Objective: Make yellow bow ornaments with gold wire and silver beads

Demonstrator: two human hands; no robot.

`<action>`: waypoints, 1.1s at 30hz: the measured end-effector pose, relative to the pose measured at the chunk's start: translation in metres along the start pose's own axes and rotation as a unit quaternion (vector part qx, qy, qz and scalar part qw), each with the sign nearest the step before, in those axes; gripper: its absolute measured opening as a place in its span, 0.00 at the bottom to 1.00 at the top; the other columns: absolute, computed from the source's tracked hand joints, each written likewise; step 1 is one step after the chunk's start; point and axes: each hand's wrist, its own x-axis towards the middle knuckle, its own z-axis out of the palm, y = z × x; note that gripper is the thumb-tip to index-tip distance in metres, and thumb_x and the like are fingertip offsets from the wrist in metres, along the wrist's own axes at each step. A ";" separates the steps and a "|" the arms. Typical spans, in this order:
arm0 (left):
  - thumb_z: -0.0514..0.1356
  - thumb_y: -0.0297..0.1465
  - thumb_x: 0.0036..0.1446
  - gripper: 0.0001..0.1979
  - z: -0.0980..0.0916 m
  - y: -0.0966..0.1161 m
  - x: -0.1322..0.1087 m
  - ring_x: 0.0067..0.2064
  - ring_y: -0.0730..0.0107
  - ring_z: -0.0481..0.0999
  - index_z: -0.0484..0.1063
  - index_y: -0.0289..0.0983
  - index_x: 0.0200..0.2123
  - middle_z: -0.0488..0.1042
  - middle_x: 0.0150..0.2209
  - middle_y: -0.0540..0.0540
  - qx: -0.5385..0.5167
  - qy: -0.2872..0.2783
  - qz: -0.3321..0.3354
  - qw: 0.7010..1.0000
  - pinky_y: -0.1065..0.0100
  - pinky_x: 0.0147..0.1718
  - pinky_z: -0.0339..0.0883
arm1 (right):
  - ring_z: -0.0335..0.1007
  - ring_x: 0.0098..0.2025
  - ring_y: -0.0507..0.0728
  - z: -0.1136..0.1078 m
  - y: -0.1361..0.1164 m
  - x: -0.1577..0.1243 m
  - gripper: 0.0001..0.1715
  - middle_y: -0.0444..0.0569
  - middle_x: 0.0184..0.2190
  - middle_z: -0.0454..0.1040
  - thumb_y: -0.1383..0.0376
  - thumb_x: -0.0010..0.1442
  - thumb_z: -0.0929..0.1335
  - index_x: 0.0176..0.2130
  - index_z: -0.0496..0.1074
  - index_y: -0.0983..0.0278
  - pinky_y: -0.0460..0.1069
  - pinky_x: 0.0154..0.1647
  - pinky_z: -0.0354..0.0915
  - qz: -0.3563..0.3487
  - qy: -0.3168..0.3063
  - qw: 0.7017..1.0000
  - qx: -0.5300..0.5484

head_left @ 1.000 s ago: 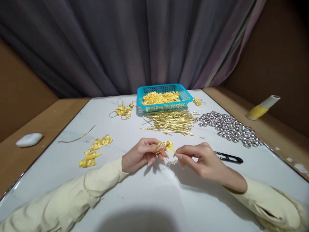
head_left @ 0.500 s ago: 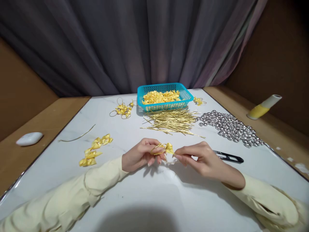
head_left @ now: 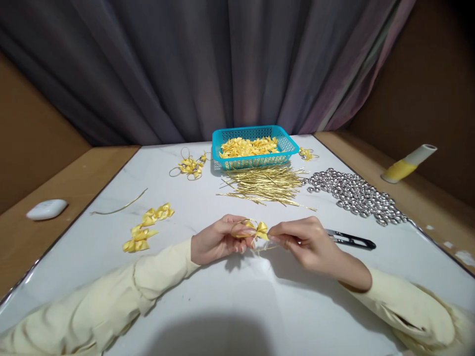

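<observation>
My left hand [head_left: 224, 241] is closed on a loop of gold cord [head_left: 237, 228], pinching it between thumb and fingers. A small yellow ribbon bow [head_left: 261, 229] sits at the right side of that loop. My right hand [head_left: 302, 242] pinches at the bow's right edge, thumb against forefinger. Thin pale strands [head_left: 260, 248] hang under the bow between the hands. Black thread snips [head_left: 351, 239] lie just beyond my right hand, partly hidden by it. Left of my left hand lie several loose yellow bows [head_left: 139, 237].
A blue basket [head_left: 256, 161] of yellow bows stands at the back. Before it lie gold cords [head_left: 267, 185]; to the right, silver beads [head_left: 356, 195]. Looped bows [head_left: 190, 167] lie left of the basket. A yellow-white tube [head_left: 408, 164] and a white case [head_left: 46, 209] flank the table.
The bow between my hands has turned and shows more of its folds. My right hand has shifted very slightly left. The view has tilted a little.
</observation>
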 end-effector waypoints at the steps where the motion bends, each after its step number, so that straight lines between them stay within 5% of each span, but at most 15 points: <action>1: 0.64 0.23 0.42 0.04 -0.001 0.000 0.000 0.18 0.79 0.70 0.72 0.28 0.20 0.74 0.19 0.44 -0.003 0.000 -0.001 1.000 0.81 0.18 0.61 | 0.60 0.19 0.48 0.001 -0.001 0.000 0.13 0.47 0.21 0.73 0.75 0.53 0.60 0.28 0.73 0.67 0.42 0.21 0.57 0.000 0.005 1.000 0.000; 10: 0.59 0.18 0.45 0.06 0.004 0.001 0.002 0.18 0.80 0.70 0.68 0.28 0.19 0.72 0.17 0.44 -0.055 0.030 -0.015 0.998 0.84 0.16 0.62 | 0.60 0.19 0.49 0.006 -0.003 -0.001 0.15 0.47 0.19 0.70 0.77 0.50 0.58 0.27 0.71 0.67 0.43 0.20 0.55 -0.018 0.025 0.999 -0.033; 21: 0.57 0.17 0.45 0.06 -0.002 0.000 0.002 0.18 0.80 0.70 0.67 0.28 0.20 0.70 0.17 0.45 -0.089 0.026 -0.037 0.995 0.86 0.13 0.60 | 0.47 0.19 0.51 0.014 -0.006 -0.003 0.15 0.41 0.16 0.55 0.79 0.47 0.56 0.29 0.65 0.66 0.46 0.19 0.47 -0.103 0.064 0.984 -0.134; 30: 0.57 0.15 0.44 0.07 0.002 0.001 0.003 0.18 0.78 0.71 0.70 0.27 0.19 0.72 0.16 0.44 -0.080 0.018 -0.015 0.996 0.85 0.14 0.61 | 0.47 0.17 0.47 0.010 -0.015 0.005 0.10 0.40 0.14 0.56 0.73 0.52 0.61 0.23 0.68 0.67 0.43 0.17 0.48 0.111 0.003 0.992 0.058; 33: 0.57 0.15 0.43 0.07 0.003 0.001 0.004 0.18 0.78 0.71 0.70 0.27 0.18 0.72 0.16 0.44 -0.082 0.019 -0.010 0.996 0.85 0.15 0.62 | 0.47 0.17 0.47 0.009 -0.016 0.005 0.10 0.40 0.14 0.56 0.71 0.52 0.61 0.23 0.68 0.67 0.42 0.17 0.48 0.130 -0.010 0.989 0.071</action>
